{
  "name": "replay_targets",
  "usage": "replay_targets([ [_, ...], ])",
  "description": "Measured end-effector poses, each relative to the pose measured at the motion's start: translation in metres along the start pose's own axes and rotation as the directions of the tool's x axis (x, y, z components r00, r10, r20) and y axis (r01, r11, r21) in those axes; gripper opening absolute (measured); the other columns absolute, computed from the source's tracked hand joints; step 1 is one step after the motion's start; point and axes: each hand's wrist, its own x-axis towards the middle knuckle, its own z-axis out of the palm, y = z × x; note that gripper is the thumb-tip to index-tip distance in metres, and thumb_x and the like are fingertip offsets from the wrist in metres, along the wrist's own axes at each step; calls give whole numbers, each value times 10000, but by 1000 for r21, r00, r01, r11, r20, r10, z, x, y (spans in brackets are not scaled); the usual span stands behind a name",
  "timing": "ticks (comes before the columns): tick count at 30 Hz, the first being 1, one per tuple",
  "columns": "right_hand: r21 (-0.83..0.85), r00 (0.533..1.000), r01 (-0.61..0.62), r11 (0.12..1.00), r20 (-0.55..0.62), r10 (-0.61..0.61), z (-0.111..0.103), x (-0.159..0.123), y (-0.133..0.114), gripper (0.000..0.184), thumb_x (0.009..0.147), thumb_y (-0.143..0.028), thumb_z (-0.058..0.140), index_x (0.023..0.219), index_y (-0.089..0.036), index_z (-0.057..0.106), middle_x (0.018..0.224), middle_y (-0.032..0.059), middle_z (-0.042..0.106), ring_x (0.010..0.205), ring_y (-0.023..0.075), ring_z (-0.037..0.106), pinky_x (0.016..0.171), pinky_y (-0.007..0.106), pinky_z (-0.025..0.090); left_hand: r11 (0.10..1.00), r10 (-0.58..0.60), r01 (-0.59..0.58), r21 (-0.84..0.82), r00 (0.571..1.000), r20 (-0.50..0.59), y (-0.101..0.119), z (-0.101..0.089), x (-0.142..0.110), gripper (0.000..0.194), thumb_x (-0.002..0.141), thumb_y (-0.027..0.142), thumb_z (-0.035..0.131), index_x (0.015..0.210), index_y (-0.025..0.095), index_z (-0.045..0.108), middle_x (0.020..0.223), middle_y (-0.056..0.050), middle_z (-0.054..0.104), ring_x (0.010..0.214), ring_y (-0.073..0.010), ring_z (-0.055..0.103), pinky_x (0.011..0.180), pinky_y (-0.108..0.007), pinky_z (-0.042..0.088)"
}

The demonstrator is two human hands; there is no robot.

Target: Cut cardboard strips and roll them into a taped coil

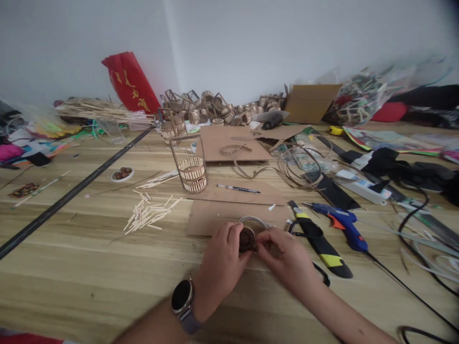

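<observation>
My left hand (227,253), with a watch on the wrist, is closed around a small round dark-brown coil (247,239) whose face shows a ringed pattern. At the coil's right edge, my right hand (281,253) pinches the end of a narrow strip. That strip (254,219) bows up in a pale loop behind the coil, between both hands. The fingertips hide where strip and coil meet. Just beyond the hands lies a flat cardboard sheet (211,217). Scissors (310,228) with black handles lie to the right, partly covered by my right hand.
A blue glue gun (344,224) and a black-yellow cutter (322,243) lie at right. A small slatted bucket (192,174) stands ahead, left of a pen (238,188). Loose sticks (148,215) lie left. Brown strips (301,167) tangle behind; several more buckets (222,107) line the wall.
</observation>
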Motion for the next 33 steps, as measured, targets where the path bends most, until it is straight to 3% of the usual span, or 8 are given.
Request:
replay_targets([
  [8, -65, 1000, 23, 998, 9, -23, 1, 0, 0, 98, 755, -168, 508, 678, -219, 541, 600, -16, 600, 563, 148, 554, 600, 277, 395, 998, 66, -66, 17, 997, -37, 3, -1, 0, 542, 703, 73, 741, 1146, 197, 454, 1041, -74, 629, 935, -268, 647, 796, -426, 567],
  [15, -86, 999, 45, 995, -14, -47, -18, 9, 5, 102, 750, -159, 499, 678, -226, 526, 615, -12, 596, 587, 158, 553, 613, 280, 394, 996, 83, -84, -43, 996, -29, 1, -4, 2, 528, 713, 60, 692, 1172, 201, 473, 1097, -83, 632, 1003, -277, 627, 856, -448, 553],
  [21, -147, 985, -116, 982, -141, 95, -32, 23, 35, 81, 773, -237, 502, 699, -231, 535, 670, 11, 607, 633, 187, 567, 610, 298, 407, 983, 10, -15, -182, 1000, -24, 1, -11, 5, 533, 722, 76, 708, 1192, 203, 491, 1142, -95, 645, 1043, -269, 624, 906, -451, 532],
  [25, -66, 978, -46, 997, -206, 31, -35, 22, 34, 99, 839, -270, 514, 771, -231, 574, 740, 26, 623, 698, 194, 587, 661, 310, 442, 972, -50, 43, -230, 998, -27, 1, -13, 6, 513, 735, 108, 727, 1189, 207, 509, 1139, -95, 656, 1040, -268, 630, 899, -445, 533],
  [29, 91, 991, 121, 989, -70, -115, -34, 15, 12, 85, 880, -310, 585, 877, -231, 619, 772, 20, 647, 707, 175, 606, 651, 285, 465, 965, -76, 72, -251, 997, -7, 1, -12, 5, 498, 736, 115, 732, 1177, 210, 520, 1132, -87, 657, 1038, -267, 623, 894, -448, 531],
  [33, 113, 990, 123, 986, 52, -130, -29, 13, 5, 89, 901, -280, 567, 854, -241, 632, 759, 19, 686, 700, 179, 629, 653, 295, 465, 961, -49, 49, -272, 999, 9, 2, -12, 5, 519, 726, 74, 708, 1181, 229, 511, 1133, -78, 647, 1041, -267, 615, 910, -447, 526],
])
